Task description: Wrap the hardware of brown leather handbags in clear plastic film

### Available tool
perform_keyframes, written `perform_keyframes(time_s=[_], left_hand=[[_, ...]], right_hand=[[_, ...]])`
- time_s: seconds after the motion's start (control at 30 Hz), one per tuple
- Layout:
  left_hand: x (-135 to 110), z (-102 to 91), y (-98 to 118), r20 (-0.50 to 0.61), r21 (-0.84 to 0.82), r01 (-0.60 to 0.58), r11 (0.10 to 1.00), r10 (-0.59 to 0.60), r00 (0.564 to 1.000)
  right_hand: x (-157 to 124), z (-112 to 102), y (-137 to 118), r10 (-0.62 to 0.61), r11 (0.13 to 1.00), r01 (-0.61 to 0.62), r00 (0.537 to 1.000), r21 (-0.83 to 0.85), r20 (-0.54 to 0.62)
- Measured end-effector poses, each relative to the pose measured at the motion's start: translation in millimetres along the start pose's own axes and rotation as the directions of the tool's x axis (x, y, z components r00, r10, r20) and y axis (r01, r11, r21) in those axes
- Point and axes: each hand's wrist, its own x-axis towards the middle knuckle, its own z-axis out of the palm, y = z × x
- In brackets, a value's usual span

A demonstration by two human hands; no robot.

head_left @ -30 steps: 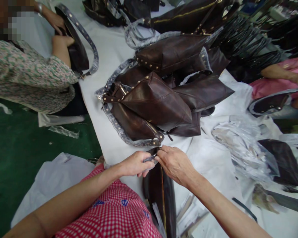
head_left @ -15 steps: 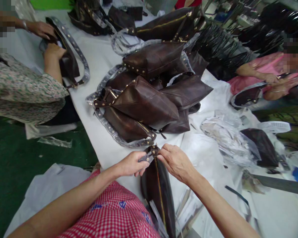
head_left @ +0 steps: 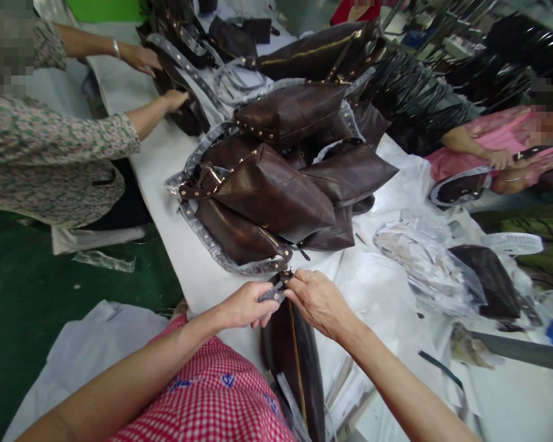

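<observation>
A dark brown leather handbag (head_left: pixel 311 362) with a gold zipper stands on end against my front. My left hand (head_left: pixel 246 305) is closed around the plastic-wrapped strap (head_left: pixel 268 296) at the bag's upper end. Close beside it, my right hand (head_left: pixel 320 302) pinches the studded leather tab (head_left: pixel 283 278) there; its fingertips partly cover the tab and any small fitting in them. Just beyond my hands lies a pile of similar brown handbags (head_left: pixel 276 193), their studded straps wrapped in clear plastic.
The white table (head_left: pixel 159 209) runs away from me. At the left a co-worker in a flowered top (head_left: pixel 50 135) handles another bag (head_left: pixel 188 116). A second co-worker in pink (head_left: pixel 483 138) sits at the right. A plastic bag of papers (head_left: pixel 415 258) lies on the right side.
My right fingers have shifted slightly left over the tab, closer to my left hand. The co-worker at the left has pushed a bag away toward the other bags at the far side.
</observation>
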Motion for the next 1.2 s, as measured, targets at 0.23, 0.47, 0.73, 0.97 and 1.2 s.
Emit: perform_keyframes(time_s=[0.23,0.47,0.73,0.97,1.2], left_hand=[[-0.5,0.2,-2.3,0.006,0.008,-0.017,1.000,0.017,1.000],[5.2,-1.4,-2.6,-0.027,-0.007,-0.026,1.000,0.026,0.999],[4.2,-11.3,3.5,-0.066,0.030,-0.017,0.999,0.019,0.998],[11.9,-22.6,8.9,-0.051,0.155,-0.014,0.988,0.022,0.998],[11.0,-20.3,22.9,-0.061,0.197,0.058,0.979,-0.047,0.997]], right_hand=[[2.5,4.5,-8.2,0.049,0.999,-0.048,0.999,-0.015,0.011],[-4.7,-7.5,-18.2,0.098,0.977,-0.112,0.992,-0.183,-0.083],[-152.4,-24.6,-12.3,0.691,0.719,-0.610,0.575,0.333,-0.438],[-376.9,77.5,-88.5,0.987,-0.104,-0.877,-0.150,0.468,-0.063],[-429.1,190.8,-139.1,0.895,-0.444,-0.808,-0.416,0.388,0.159]])
